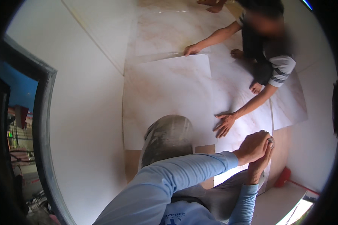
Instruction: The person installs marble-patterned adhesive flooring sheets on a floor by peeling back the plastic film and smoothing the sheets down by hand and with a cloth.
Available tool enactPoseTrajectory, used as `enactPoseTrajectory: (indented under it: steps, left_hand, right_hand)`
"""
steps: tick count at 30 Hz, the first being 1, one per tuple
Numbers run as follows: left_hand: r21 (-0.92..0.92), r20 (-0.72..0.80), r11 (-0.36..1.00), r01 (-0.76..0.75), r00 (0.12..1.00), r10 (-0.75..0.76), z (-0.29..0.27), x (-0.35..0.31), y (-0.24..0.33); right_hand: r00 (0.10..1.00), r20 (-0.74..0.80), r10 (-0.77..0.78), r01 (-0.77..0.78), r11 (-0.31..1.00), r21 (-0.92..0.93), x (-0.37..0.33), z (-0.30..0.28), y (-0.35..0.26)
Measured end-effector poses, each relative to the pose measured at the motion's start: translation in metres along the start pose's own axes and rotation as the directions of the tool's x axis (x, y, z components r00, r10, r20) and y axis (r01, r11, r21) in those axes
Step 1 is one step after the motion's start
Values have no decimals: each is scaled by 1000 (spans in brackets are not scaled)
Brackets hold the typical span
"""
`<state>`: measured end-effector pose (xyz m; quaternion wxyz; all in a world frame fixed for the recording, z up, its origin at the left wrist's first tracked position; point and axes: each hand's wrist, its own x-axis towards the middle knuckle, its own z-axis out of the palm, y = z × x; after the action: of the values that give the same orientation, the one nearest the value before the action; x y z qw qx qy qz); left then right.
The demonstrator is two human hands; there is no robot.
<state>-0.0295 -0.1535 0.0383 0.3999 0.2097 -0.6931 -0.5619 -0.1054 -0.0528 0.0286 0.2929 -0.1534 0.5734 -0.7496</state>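
Note:
My left hand reaches across my body to the right, its fingers closed. My right hand comes up from below and meets it, also closed. Something small and greyish shows where the fingers come together, too small to make out. Just beyond my knee lies a pale marble-patterned sheet. A co-worker's hand grips its far edge, which looks slightly raised. Their other hand rests spread near the sheet's right side.
The co-worker crouches barefoot at the far right. More marbled sheets cover the floor behind, with brown base exposed near me. A white wall and dark door frame stand left. A red object sits by the right wall.

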Motion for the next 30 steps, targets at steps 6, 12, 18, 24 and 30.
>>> enactPoseTrajectory:
  steps: [6,12,18,24,30]
  left_hand:
    - [54,67,993,108,992,-111,-14,2,-1]
    - [103,101,993,61,992,-71,-18,3,1]
    - [105,93,993,59,993,-69,-23,5,2]
    - [111,151,990,83,984,-99,-26,5,4]
    - [93,146,990,108,982,-121,-31,6,2]
  right_hand:
    - [999,50,21,-20,999,-29,-4,9,-6]
    - [997,63,39,-38,999,-23,-6,8,-11]
    - [997,30,70,-69,997,-36,-9,24,-17]
    - [997,-62,43,-45,998,-37,-17,41,-23]
    - [998,18,53,-53,999,2,-6,18,-8]
